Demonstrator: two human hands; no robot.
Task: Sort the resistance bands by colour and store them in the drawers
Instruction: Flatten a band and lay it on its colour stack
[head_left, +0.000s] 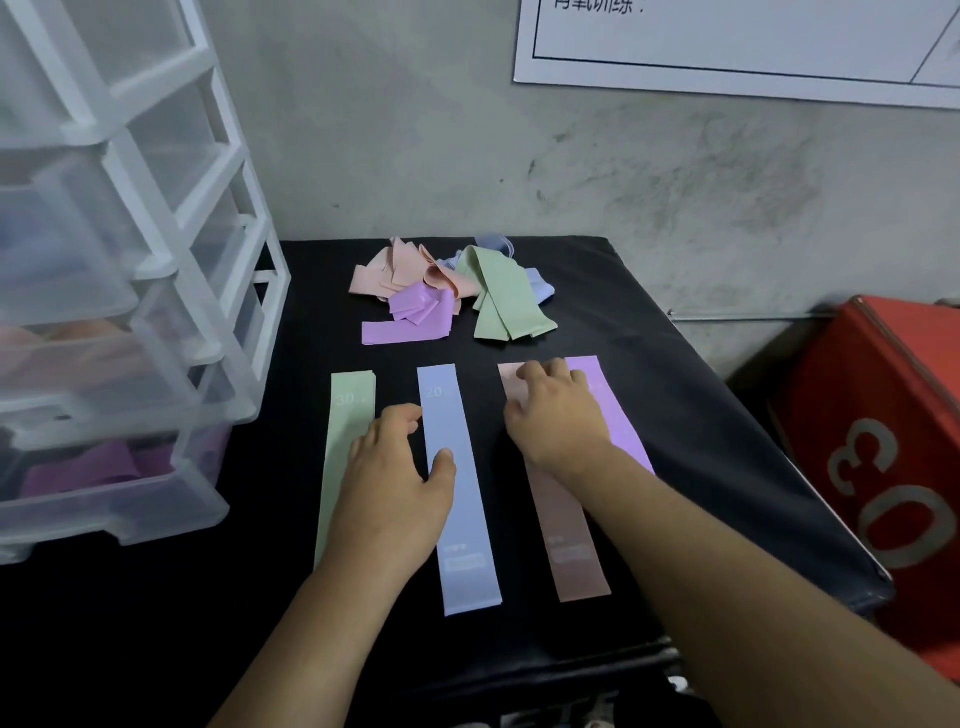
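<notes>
Four resistance bands lie flat side by side on the black table (675, 395): a green band (343, 447), a blue band (457, 499), a pink band (569, 540) and a purple band (618, 415). My left hand (395, 488) rests palm down between the green and blue bands, thumb on the blue one. My right hand (556, 415) lies flat over the top of the pink band, fingers spread, partly covering the purple one. Behind them sits a loose pile of bands (447, 291) in pink, purple, green and blue.
A translucent white drawer unit (130, 312) stands at the left, its drawers partly pulled out; purple bands (98, 467) show in the lowest one and pink in the one above. A red box (893, 467) stands to the right of the table. A grey wall is behind.
</notes>
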